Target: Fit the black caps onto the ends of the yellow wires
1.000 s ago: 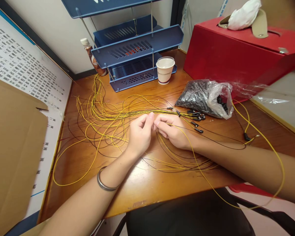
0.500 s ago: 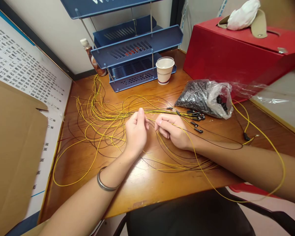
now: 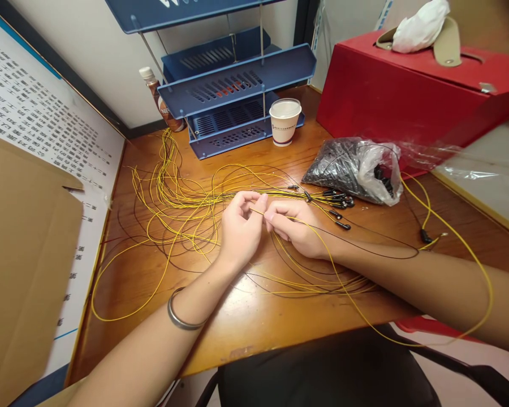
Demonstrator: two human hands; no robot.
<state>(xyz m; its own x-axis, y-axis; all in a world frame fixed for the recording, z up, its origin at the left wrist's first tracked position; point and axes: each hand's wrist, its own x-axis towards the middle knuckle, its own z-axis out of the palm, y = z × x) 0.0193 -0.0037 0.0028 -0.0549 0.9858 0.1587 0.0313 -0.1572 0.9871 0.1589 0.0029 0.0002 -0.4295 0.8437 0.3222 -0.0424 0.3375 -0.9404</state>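
Wood counter (image 3: 212, 345), strands (image 3: 199, 199) behind. Wire (image 3: 257, 212) sits mid-counter, toward near edge — right fingers (image 3: 277, 219) pinched on it, left fingers (image 3: 254, 224) curled, grip unclear. Its slack overhangs near edge; chair (image 3: 322, 367) snag could yank it free.

A brown wooden surface (image 3: 212, 350) is stretching out beneath the hands (image 3: 242, 232), its finish reflecting a bright patch of light (image 3: 237, 305) just nearer than them. Beyond the hands, a blue tiered rack (image 3: 237, 85) is standing before a pale wall (image 3: 85, 39). Off to their left, a white sheet (image 3: 29, 113) is showing rows of dark characters below a dark strip (image 3: 70, 70). To their right, a pale partition (image 3: 498, 150) is rising past a yellowish edging (image 3: 483, 209). Nearer than the hands, a black chair (image 3: 322, 367) is sitting against the surface's front edge.
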